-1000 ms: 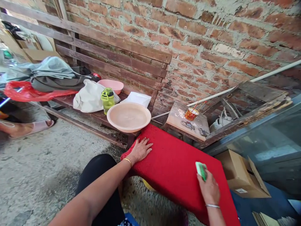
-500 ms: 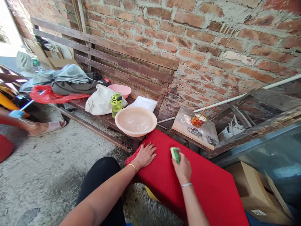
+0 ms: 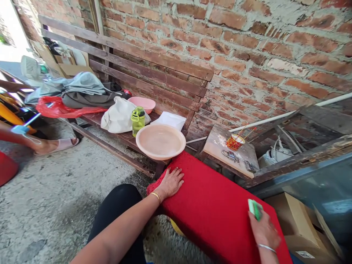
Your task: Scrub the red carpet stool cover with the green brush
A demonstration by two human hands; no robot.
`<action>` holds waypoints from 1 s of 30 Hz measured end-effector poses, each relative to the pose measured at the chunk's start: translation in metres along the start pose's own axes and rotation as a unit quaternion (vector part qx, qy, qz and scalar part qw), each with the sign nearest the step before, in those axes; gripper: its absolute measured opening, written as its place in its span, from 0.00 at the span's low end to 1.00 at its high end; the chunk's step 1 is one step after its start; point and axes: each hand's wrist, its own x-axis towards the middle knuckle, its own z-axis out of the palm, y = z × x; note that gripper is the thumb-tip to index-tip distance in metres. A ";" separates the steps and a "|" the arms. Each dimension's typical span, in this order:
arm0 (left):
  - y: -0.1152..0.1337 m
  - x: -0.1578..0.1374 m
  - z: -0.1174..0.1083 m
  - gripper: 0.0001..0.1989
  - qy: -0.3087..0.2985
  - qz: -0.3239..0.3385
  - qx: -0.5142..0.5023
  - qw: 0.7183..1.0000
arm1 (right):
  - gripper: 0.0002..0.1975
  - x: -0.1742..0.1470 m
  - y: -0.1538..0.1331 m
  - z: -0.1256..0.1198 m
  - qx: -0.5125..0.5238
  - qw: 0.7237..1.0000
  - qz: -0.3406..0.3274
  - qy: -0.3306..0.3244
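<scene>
A red cloth lies stretched flat over a long surface in front of me. My left hand rests on its far left part, palm down with fingers spread. Some of the cloth is bunched beside that hand, at the left edge. My right hand is closed round a green and white scrubbing brush near the right end of the cloth. The brush is slightly blurred, and its underside is hidden. Just beyond my left hand, a wide pale basin with water in it stands on the bench end.
The wooden bench carries a green bottle, a white bag, a pink basin and folded clothes. A small table holds a red cup and padlocks. A cardboard box stands right. Another person's leg shows left.
My right hand has swept the brush along the cloth toward its right end. My left hand stays spread in the same place on the cloth. The view has shifted slightly.
</scene>
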 end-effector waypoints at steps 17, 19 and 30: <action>-0.004 -0.004 0.002 0.20 0.002 -0.004 -0.001 1.000 | 0.25 -0.096 -0.284 0.006 0.064 0.936 -0.346 -0.020; -0.005 -0.004 0.003 0.20 0.000 -0.005 0.005 1.000 | 0.25 -0.098 -0.297 0.006 0.064 0.934 -0.352 -0.024; -0.011 -0.005 0.010 0.19 0.015 0.005 0.033 0.999 | 0.26 0.000 -0.136 0.004 -0.046 0.962 -0.268 0.013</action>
